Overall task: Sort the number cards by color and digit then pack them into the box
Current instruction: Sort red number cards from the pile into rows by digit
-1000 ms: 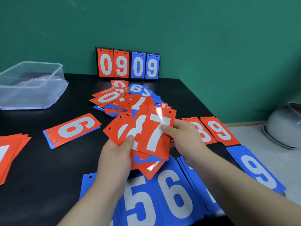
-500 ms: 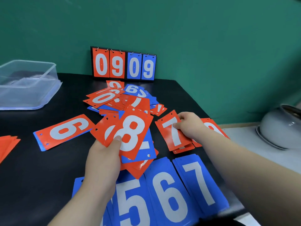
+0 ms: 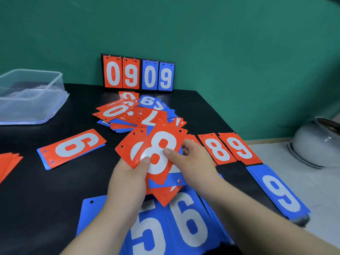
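Observation:
My left hand (image 3: pixel 128 179) holds a fanned bunch of red and blue number cards above the black table, thumb on the top card. That top card is a red 8 card (image 3: pixel 161 153). My right hand (image 3: pixel 191 161) pinches the red 8 card at its right edge, thumb on its face. Sorted cards lie around: a red 6 (image 3: pixel 73 148) at the left, a red 8 pile (image 3: pixel 217 150) and a red 9 pile (image 3: pixel 241 148) at the right, blue 5 (image 3: pixel 147 232), blue 6 (image 3: pixel 189 218) and blue 9 (image 3: pixel 279 192) in front. An unsorted heap (image 3: pixel 136 113) lies behind.
A clear plastic box (image 3: pixel 31 96) stands at the back left of the black table (image 3: pixel 55 190). A scoreboard stand (image 3: pixel 138 74) reading 0909 leans on the green wall. A red card stack (image 3: pixel 7 164) sits at the left edge. A grey pot (image 3: pixel 316 144) sits off the table's right.
My right hand put the red 7 card down on the right and came back to the bunch, where it now pinches the red 8 card. The left hand kept the bunch.

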